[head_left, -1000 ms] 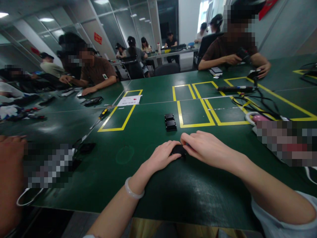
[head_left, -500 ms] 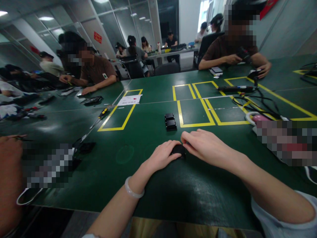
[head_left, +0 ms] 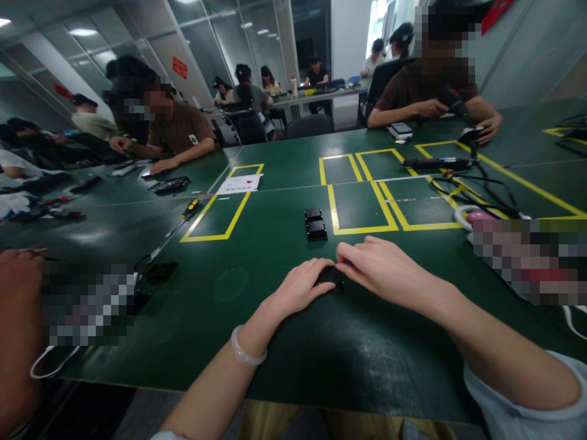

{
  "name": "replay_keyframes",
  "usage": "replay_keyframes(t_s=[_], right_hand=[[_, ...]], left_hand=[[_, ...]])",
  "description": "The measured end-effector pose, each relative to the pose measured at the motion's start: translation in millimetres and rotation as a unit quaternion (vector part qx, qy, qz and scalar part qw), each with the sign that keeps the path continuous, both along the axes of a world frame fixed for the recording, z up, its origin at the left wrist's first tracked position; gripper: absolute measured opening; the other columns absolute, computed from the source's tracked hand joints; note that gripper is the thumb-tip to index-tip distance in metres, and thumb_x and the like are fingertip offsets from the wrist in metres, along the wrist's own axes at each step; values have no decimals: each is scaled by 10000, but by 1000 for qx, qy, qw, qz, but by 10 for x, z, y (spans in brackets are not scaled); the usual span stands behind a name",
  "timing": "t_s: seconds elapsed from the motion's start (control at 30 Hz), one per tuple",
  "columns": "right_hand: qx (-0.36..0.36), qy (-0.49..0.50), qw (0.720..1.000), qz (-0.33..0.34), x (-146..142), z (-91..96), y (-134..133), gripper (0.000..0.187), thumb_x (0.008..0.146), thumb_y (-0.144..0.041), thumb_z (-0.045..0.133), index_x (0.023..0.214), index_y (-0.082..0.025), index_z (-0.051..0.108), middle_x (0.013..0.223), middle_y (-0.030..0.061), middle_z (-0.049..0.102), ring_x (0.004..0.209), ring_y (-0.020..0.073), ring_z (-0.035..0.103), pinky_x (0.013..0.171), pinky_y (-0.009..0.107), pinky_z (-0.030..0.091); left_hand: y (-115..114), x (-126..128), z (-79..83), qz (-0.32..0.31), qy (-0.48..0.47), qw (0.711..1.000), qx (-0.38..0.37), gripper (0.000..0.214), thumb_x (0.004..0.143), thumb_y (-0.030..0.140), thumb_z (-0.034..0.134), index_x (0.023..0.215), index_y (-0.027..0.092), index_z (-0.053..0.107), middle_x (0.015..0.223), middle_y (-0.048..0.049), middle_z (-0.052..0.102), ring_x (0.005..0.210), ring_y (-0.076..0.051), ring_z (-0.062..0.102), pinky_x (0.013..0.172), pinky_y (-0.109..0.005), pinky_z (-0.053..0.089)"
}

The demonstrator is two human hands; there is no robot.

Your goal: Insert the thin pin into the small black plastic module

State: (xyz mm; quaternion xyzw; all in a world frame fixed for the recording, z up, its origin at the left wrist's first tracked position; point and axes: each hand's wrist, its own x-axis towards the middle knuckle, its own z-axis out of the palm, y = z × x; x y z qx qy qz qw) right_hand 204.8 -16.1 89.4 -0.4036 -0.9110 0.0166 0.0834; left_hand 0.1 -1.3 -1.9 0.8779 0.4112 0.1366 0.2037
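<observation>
A small flat black part (head_left: 331, 279) lies on the green table (head_left: 275, 342) in front of me. My left hand (head_left: 306, 282) grips it from the left, thumb along the near edge and fingers along the far edge. At its upper right corner is my right hand (head_left: 373, 266), with curled fingers pinched together; whatever those fingertips hold, if anything, is hidden. Just beyond my hands sits a black rectangular piece (head_left: 315, 224) with two raised blocks, touched by neither hand.
Yellow tape frames (head_left: 362, 232) mark the table. A yellow-black screwdriver (head_left: 190, 209) and a paper sheet (head_left: 239, 183) lie to the left. Black cables (head_left: 493, 189) and a pen-shaped tool (head_left: 438, 164) lie to the right. Co-workers sit across, and another person's arm (head_left: 21, 330) is at left.
Almost nothing differs. Both hands stay at the black part, and the view has shifted very slightly.
</observation>
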Motion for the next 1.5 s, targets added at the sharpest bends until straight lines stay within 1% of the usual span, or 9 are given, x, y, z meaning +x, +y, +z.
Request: replay_keyframes(t_s=[0.17, 0.3, 0.37, 0.6, 0.83, 1.1, 1.23, 1.4, 1.5], right_hand=[[9, 6, 1000, -4, 17, 6, 5, 195, 970, -297, 359, 876, -197, 499, 716, 19, 643, 643, 172, 565, 623, 284, 313], [35, 28, 997, -58, 51, -22, 47, 182, 961, -303, 373, 907, -197, 511, 741, 34, 653, 670, 187, 585, 604, 289, 306], [44, 32, 996, -74, 64, -49, 73, 182, 959, -307, 377, 916, -198, 516, 739, 33, 652, 665, 188, 587, 597, 290, 301], [42, 29, 996, -79, 58, -116, 131, 174, 954, -297, 382, 911, -196, 517, 737, 30, 653, 644, 179, 586, 568, 283, 286], [35, 35, 996, -78, 57, -133, 151, 159, 956, -297, 392, 914, -194, 507, 740, 26, 649, 645, 176, 582, 560, 269, 266], [26, 28, 996, -82, 47, -124, 158, 173, 959, -299, 388, 917, -194, 519, 747, 24, 660, 652, 182, 591, 566, 275, 275], [50, 5, 995, -87, 40, -131, 155, 184, 957, -310, 398, 907, -193, 532, 726, 21, 665, 640, 186, 597, 575, 279, 275], [94, -41, 988, -118, 3, -145, 137, 253, 957, -372, 399, 869, -197, 560, 657, 29, 665, 619, 205, 604, 597, 291, 274], [107, -45, 985, -124, -24, -154, 143, 276, 960, -390, 384, 869, -200, 563, 625, 30, 658, 603, 209, 604, 596, 294, 274]], left_hand=[[-4, 2, 15, -1, -1, 1000, -1, 340, 918, 399, 527, 1208, 232, 468, 1175, -60, 582, 1069, -235, 569, 925, -387, 465], [-9, 8, 49, -4, -4, 1000, -6, 349, 921, 396, 521, 1228, 241, 460, 1178, -54, 582, 1076, -229, 567, 935, -380, 461], [-11, 11, 65, -4, -2, 1000, -10, 342, 923, 407, 512, 1220, 242, 469, 1168, -56, 585, 1072, -231, 568, 934, -382, 462], [-12, 10, 61, -3, -2, 1000, -11, 342, 921, 404, 516, 1219, 243, 468, 1169, -54, 581, 1064, -229, 570, 933, -378, 465], [-16, 11, 57, -2, -3, 1000, -9, 336, 923, 394, 520, 1218, 241, 468, 1174, -52, 578, 1064, -229, 569, 932, -377, 464], [-11, 9, 49, -6, 0, 1000, -8, 340, 921, 389, 528, 1220, 242, 466, 1180, -49, 576, 1070, -224, 565, 940, -368, 460], [-11, 12, 47, -7, 0, 1000, -7, 342, 921, 392, 528, 1223, 244, 466, 1178, -46, 573, 1066, -221, 564, 934, -364, 463], [-13, 19, 53, -10, 8, 1000, -1, 340, 923, 396, 523, 1216, 234, 463, 1159, -47, 578, 1053, -225, 565, 926, -368, 466], [-13, 19, 52, -10, 9, 1000, 0, 334, 924, 396, 520, 1213, 236, 465, 1163, -49, 578, 1049, -228, 567, 918, -369, 468]])
